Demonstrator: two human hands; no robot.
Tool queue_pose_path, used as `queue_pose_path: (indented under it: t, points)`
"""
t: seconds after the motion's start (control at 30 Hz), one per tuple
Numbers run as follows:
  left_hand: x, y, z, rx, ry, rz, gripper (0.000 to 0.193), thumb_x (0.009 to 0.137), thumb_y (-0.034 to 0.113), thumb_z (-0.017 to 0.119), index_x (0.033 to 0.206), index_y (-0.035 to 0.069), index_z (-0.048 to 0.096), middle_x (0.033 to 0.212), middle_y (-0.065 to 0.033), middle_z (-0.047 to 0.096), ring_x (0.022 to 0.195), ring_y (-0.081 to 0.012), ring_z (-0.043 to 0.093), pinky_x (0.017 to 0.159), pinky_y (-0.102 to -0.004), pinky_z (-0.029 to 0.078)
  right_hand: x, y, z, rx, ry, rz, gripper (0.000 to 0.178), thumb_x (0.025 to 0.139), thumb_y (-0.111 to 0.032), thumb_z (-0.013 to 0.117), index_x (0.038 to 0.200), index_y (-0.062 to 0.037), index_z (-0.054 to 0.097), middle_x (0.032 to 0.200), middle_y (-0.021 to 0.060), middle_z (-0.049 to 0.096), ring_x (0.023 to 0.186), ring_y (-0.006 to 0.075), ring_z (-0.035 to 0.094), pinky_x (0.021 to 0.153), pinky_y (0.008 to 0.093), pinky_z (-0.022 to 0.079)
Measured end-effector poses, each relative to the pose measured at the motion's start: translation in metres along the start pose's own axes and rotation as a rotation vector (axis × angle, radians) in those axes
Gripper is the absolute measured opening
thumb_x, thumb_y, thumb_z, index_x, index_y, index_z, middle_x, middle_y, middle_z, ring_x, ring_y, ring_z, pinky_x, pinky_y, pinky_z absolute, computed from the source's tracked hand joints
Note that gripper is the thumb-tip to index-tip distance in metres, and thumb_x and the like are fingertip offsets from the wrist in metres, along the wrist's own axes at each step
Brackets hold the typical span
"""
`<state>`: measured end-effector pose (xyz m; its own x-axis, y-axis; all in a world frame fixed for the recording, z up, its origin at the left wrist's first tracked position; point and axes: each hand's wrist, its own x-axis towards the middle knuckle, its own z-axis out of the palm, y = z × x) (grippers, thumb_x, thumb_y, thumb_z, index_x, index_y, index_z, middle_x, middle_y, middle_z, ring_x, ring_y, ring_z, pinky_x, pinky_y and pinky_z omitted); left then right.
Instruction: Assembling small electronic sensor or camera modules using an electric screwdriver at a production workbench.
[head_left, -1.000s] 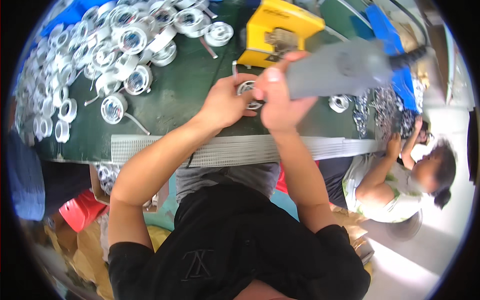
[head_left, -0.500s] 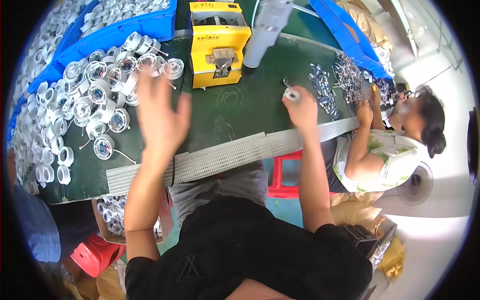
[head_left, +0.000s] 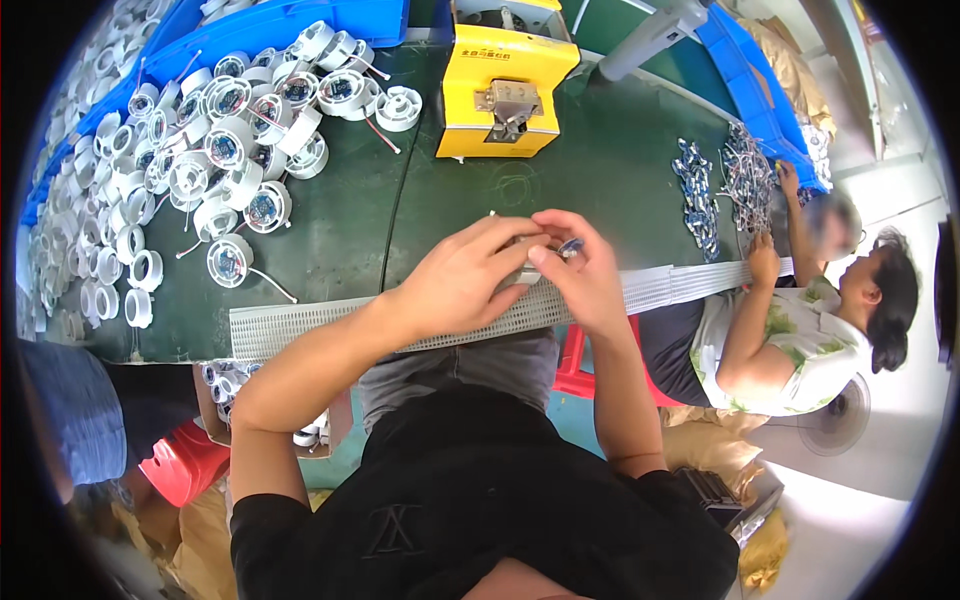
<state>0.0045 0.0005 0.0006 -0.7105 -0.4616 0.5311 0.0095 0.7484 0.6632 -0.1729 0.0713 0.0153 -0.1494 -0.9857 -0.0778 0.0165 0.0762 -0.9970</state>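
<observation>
My two hands meet over the near edge of the green table. My left hand [head_left: 470, 275] is closed, its fingers curled around a white plastic ring housing [head_left: 530, 272], which they mostly hide. Opposite it, my right hand [head_left: 588, 272] pinches a small blue circuit board [head_left: 571, 247] between thumb and fingers, at the housing's side. Whether the board is inside the housing or just beside it, I cannot tell. To the left lie many white ring housings [head_left: 228, 260], several fitted with blue boards and trailing thin wires.
A yellow machine [head_left: 500, 95] with a metal fixture stands at the back. Piles of small boards [head_left: 697, 200] and wired parts [head_left: 745, 185] lie to the right, near a seated co-worker [head_left: 790, 340]. Blue bins [head_left: 290, 45] edge the back left; a white perforated strip [head_left: 300, 330] runs along the front.
My left hand has come away from the housing pile toward the middle. My right hand has moved nearer to me, and both hands now meet at the part. The view has shifted.
</observation>
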Motion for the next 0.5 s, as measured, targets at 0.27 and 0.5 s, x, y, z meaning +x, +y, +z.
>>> queue_pose_path:
  t: [0.27, 0.5]
  points:
    - [0.0, -0.001, -0.006, -0.238, 0.089, -0.134, 0.062, 0.074, 0.004, 0.073, 0.132, 0.007, 0.053, 0.133, -0.0149, 0.049, 0.116, -0.0342, 0.054, 0.096, -0.0402, 0.047, 0.004, 0.015, -0.004, 0.493, 0.071, 0.051, 0.026, 0.087, 0.004, 0.066, 0.112, 0.0032, 0.06, 0.103, 0.0095, 0.064, 0.095, 0.0167, 0.064, 0.086, 0.0304, 0.053]
    - [0.001, -0.002, -0.017, -0.222, 0.121, -0.167, 0.056, 0.082, 0.006, 0.069, 0.135, 0.007, 0.052, 0.123, -0.014, 0.055, 0.103, -0.029, 0.062, 0.086, -0.0352, 0.052, 0.007, 0.005, -0.02, 0.134, 0.027, -0.025, 0.022, 0.089, 0.0, 0.064, 0.111, 0.0036, 0.063, 0.094, 0.0076, 0.066, 0.091, 0.0168, 0.064, 0.079, 0.0255, 0.049]
